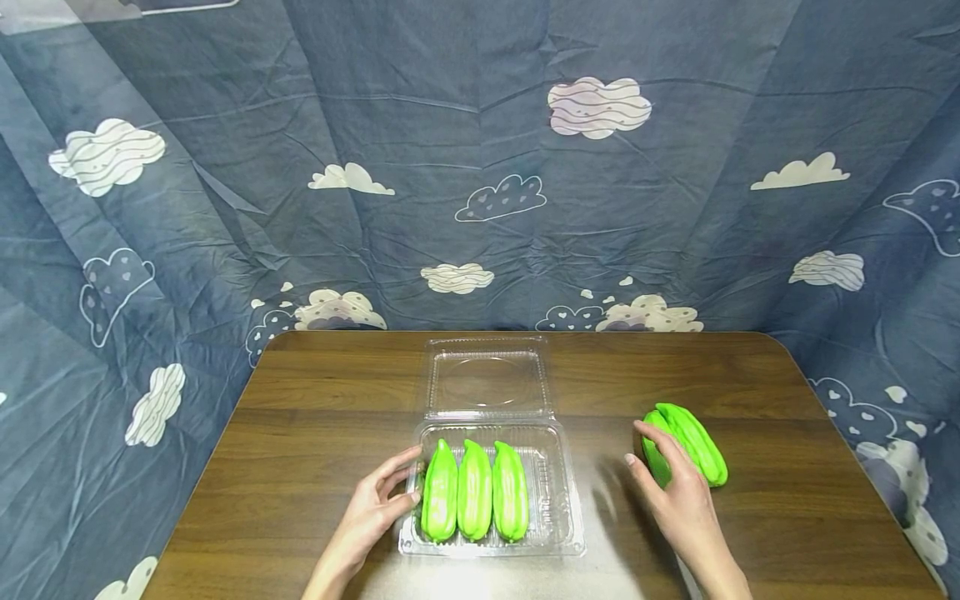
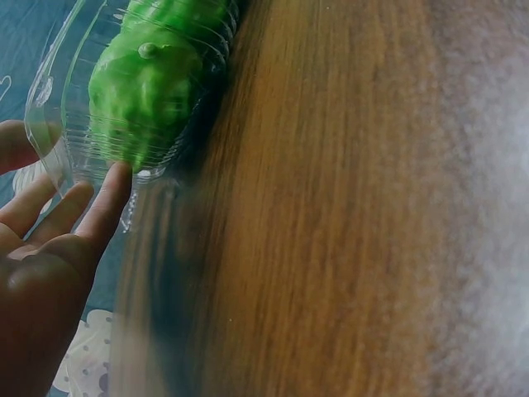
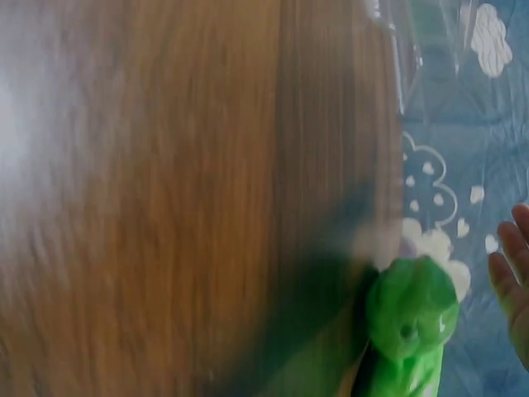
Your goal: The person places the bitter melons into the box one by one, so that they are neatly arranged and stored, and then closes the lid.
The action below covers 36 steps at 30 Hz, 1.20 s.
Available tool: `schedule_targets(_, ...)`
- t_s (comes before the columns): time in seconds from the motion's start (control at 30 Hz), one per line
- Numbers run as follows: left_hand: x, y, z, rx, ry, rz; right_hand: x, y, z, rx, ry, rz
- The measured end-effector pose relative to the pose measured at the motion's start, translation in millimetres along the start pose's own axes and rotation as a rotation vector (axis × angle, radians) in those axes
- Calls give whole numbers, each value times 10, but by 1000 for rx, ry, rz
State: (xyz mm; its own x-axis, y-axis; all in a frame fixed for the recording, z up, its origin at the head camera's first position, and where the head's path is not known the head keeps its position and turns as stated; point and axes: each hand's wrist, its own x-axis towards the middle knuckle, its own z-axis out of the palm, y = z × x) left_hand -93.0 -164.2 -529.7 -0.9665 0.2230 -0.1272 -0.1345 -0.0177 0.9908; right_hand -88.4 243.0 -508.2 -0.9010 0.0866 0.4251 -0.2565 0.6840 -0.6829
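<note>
A clear plastic clamshell container (image 1: 551,533) lies on the table with its lid folded back. Three bright green peppers (image 1: 474,492) lie side by side in its left and middle part. My left hand (image 1: 375,500) grips the container's left wall, and one of its fingertips shows against that wall below a pepper (image 2: 145,91) in the left wrist view. On the right, my right hand (image 1: 678,492) is over more green peppers (image 1: 699,446), fingers spread and partly hiding them. The right wrist view shows a gap between this hand and a pepper (image 3: 411,310).
The open lid (image 1: 487,379) lies flat behind the container. Both stand on a brown wooden table (image 1: 315,433) with rounded far corners. A blue cloth with cloud prints (image 1: 420,225) hangs behind and around the table.
</note>
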Motion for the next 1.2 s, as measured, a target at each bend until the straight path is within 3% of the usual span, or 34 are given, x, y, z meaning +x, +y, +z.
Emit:
schedule_targets(0.2,1,-12,-3,3,-7,22,64,130,-101,-38,-4,-13)
schedule_targets(0.47,7,-12,-5,-10,-11,9,143,295,-234,-102,-22,75)
schedule_targets(0.73,3,-1,0,-13,-18,20,247,480,-339,-126,-52,93)
schedule_targets(1.2,7,-11,-7,0,-6,12,290,744,-379,-183,-207,201)
